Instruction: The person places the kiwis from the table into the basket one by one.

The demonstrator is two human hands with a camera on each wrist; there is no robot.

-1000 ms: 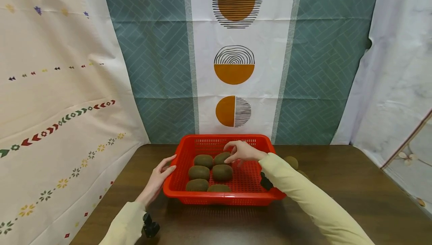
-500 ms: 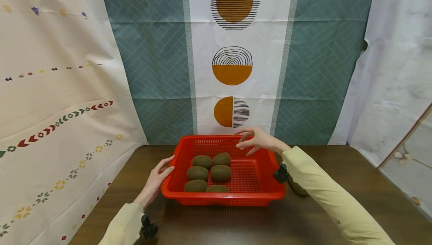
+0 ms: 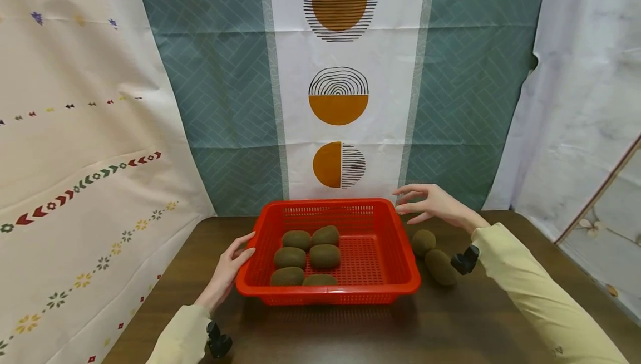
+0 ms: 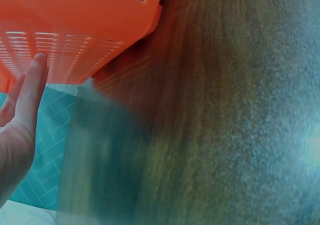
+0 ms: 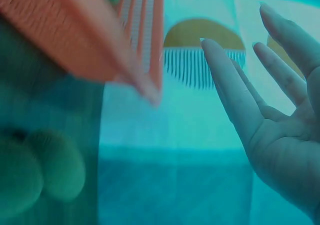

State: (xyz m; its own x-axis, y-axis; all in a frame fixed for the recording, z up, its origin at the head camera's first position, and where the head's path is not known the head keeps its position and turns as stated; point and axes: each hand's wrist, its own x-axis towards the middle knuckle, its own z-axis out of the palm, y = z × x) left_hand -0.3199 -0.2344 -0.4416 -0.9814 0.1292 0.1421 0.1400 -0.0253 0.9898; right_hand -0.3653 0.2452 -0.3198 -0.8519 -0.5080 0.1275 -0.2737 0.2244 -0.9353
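A red plastic basket (image 3: 328,291) with slotted walls stands on the table. Several brown kiwis (image 3: 325,256) lie in its left and middle part; the basket's floor shows bare on the right. My left hand (image 3: 225,269) touches the basket's left rim with fingers extended, and in the left wrist view a finger lies along the slotted wall (image 4: 65,47). Beyond the basket's right rim my right hand (image 3: 435,205) hovers with spread fingers, holding nothing. Two more kiwis (image 3: 440,267) rest on the table below it, right of the basket; they also show in the right wrist view as kiwis (image 5: 55,165).
The dark wooden table (image 3: 481,319) runs up to a patterned curtain (image 3: 235,102) right behind the basket. White cloths hang at the left (image 3: 90,147) and right (image 3: 596,102) edges of the table.
My right hand has lifted out from over the kiwis in the basket and swung right, past the rim, to above the loose kiwis. The left hand keeps its place on the rim.
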